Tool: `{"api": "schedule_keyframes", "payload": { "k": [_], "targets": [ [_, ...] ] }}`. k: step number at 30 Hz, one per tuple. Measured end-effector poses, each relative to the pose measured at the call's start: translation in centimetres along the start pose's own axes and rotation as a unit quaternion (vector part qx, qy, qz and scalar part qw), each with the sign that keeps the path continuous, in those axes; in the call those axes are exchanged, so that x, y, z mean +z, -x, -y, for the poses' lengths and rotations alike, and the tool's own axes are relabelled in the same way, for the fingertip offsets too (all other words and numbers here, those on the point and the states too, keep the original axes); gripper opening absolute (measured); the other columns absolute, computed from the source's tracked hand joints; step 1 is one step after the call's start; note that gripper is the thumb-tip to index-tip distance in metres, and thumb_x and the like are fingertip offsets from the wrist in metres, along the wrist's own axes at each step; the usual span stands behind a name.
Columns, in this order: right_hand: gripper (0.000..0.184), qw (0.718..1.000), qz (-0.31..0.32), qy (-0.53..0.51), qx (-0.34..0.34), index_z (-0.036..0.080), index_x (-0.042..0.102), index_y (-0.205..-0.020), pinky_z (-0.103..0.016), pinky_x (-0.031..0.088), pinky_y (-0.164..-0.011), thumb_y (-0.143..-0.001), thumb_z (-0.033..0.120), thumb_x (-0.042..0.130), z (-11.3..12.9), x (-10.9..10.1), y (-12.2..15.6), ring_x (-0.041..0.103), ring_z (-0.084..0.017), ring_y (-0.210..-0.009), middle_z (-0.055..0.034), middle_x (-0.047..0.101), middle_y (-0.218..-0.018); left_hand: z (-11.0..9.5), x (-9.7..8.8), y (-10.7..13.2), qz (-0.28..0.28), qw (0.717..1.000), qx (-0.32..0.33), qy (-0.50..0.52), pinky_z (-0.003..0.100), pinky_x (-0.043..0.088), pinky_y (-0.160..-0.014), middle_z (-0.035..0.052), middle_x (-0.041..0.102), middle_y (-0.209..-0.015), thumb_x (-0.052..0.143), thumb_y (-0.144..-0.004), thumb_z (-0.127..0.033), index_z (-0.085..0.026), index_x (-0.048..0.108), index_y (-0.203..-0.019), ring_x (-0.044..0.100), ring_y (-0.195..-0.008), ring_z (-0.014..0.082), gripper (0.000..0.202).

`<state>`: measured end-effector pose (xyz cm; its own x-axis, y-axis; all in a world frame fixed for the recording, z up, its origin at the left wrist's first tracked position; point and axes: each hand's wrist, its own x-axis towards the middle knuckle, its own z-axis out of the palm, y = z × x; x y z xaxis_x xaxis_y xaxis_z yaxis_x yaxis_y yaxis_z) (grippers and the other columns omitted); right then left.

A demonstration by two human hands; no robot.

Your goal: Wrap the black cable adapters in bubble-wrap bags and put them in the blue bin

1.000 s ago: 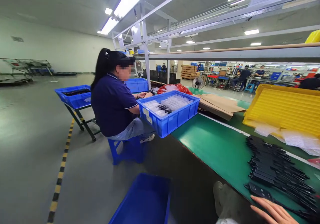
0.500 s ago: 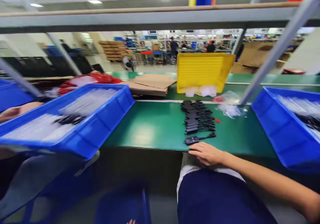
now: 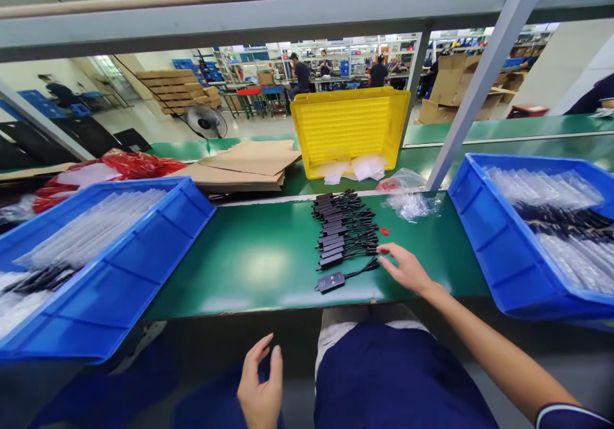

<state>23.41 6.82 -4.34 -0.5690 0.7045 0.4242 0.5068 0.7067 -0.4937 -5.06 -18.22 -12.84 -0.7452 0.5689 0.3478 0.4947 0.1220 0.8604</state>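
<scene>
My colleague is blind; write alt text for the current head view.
A person's right hand is beside cabled black devices lined up on a green bench between blue bins; the open left hand hangs before its near edge.

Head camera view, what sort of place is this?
Probably a factory assembly or packing floor: black cabled devices lie in a row on a long green worktable, blue bins at either side hold clear plastic packets, and other people appear in the background.

Factory floor, green workbench, blue crates, distant workers
</scene>
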Motion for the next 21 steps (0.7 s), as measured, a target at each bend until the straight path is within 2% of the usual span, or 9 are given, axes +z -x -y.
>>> {"api": "schedule_keyframes", "payload": {
  "k": [3,5,7,10,12,14,16,18,21],
  "targets": [
    [0.025,0.993,-0.054,0.007,0.104,0.019,0.056,-0.107,-0.035,0.054,-0.074,-0.095,0.032,0.039,-3.4,-1.3,-1.7,0.065,-0.021,-0.084,-0.0095,0.067,-0.099,-4.9,3.6,-3.0,0.089,0.963,0.238,-0.086,0.044,0.050,-0.094,0.0120,0.063,-0.114,0.064,-0.084,-0.030,-0.019,0.059,-0.117,0.060,-0.108,0.0264,0.036],
    [0.026,0.985,-0.070,0.019,0.157,0.018,0.057,-0.102,-0.035,0.053,-0.070,-0.094,0.032,0.038,-5.7,-1.7,-2.7,0.065,-0.022,-0.078,-0.0097,0.067,-0.094,-6.8,6.1,-5.0,0.132,0.930,0.321,-0.120,0.047,0.048,-0.096,0.0147,0.060,-0.120,0.065,-0.084,-0.029,-0.019,0.053,-0.125,0.055,-0.115,0.0289,0.043],
    [0.026,0.978,-0.071,0.031,0.195,0.018,0.058,-0.098,-0.037,0.052,-0.071,-0.093,0.032,0.038,-7.6,-1.7,-3.6,0.064,-0.023,-0.077,-0.0095,0.065,-0.091,-7.7,8.2,-6.6,0.168,0.909,0.356,-0.137,0.048,0.048,-0.095,0.0170,0.056,-0.126,0.066,-0.084,-0.032,-0.019,0.047,-0.130,0.051,-0.120,0.0314,0.051],
    [0.024,0.973,-0.056,0.043,0.221,0.019,0.059,-0.092,-0.039,0.050,-0.076,-0.090,0.032,0.040,-9.7,-1.2,-4.8,0.062,-0.024,-0.081,-0.0089,0.063,-0.092,-8.0,9.6,-8.5,0.189,0.907,0.350,-0.139,0.050,0.047,-0.096,0.0175,0.053,-0.130,0.063,-0.086,-0.035,-0.020,0.044,-0.134,0.049,-0.123,0.0329,0.053],
    [0.023,0.973,-0.046,0.046,0.223,0.020,0.060,-0.087,-0.040,0.048,-0.082,-0.089,0.034,0.042,-10.5,-0.7,-5.4,0.061,-0.025,-0.085,-0.0082,0.063,-0.091,-8.7,9.3,-10.3,0.186,0.923,0.313,-0.127,0.050,0.046,-0.098,0.0163,0.054,-0.130,0.060,-0.088,-0.033,-0.020,0.046,-0.133,0.050,-0.122,0.0317,0.049],
    [0.024,0.974,-0.040,0.045,0.219,0.021,0.060,-0.085,-0.041,0.047,-0.083,-0.089,0.037,0.044,-10.7,-0.2,-5.8,0.061,-0.025,-0.086,-0.0079,0.063,-0.090,-10.7,8.4,-12.5,0.170,0.951,0.251,-0.068,0.049,0.047,-0.098,0.0157,0.055,-0.129,0.057,-0.089,-0.033,-0.020,0.049,-0.130,0.052,-0.121,0.0302,0.045],
    [0.028,0.977,-0.033,0.040,0.208,0.020,0.061,-0.086,-0.041,0.048,-0.078,-0.090,0.041,0.042,-10.6,0.1,-5.7,0.061,-0.025,-0.081,-0.0089,0.063,-0.089,-14.4,7.2,-15.0,0.127,0.972,0.184,0.067,0.045,0.050,-0.096,0.0155,0.056,-0.128,0.054,-0.090,-0.037,-0.018,0.052,-0.129,0.055,-0.120,0.0292,0.043],
    [0.034,0.980,-0.028,0.028,0.196,0.017,0.061,-0.090,-0.040,0.049,-0.069,-0.091,0.044,0.041,-10.7,-0.1,-5.4,0.060,-0.024,-0.074,-0.0115,0.062,-0.091,-19.1,6.1,-17.5,0.086,0.963,0.177,0.187,0.045,0.053,-0.092,0.0131,0.057,-0.128,0.058,-0.086,-0.049,-0.022,0.052,-0.130,0.060,-0.114,0.0291,0.052],
    [0.041,0.967,-0.093,0.013,0.236,0.015,0.060,-0.109,-0.034,0.049,-0.063,-0.092,0.049,0.047,-12.1,-2.6,-4.6,0.061,-0.023,-0.074,-0.0112,0.062,-0.097,-25.2,5.1,-20.6,0.025,0.963,0.224,0.145,0.050,0.055,-0.085,0.0101,0.059,-0.125,0.056,-0.069,-0.079,-0.027,0.048,-0.132,0.061,-0.114,0.0346,0.082]
  ]
}}
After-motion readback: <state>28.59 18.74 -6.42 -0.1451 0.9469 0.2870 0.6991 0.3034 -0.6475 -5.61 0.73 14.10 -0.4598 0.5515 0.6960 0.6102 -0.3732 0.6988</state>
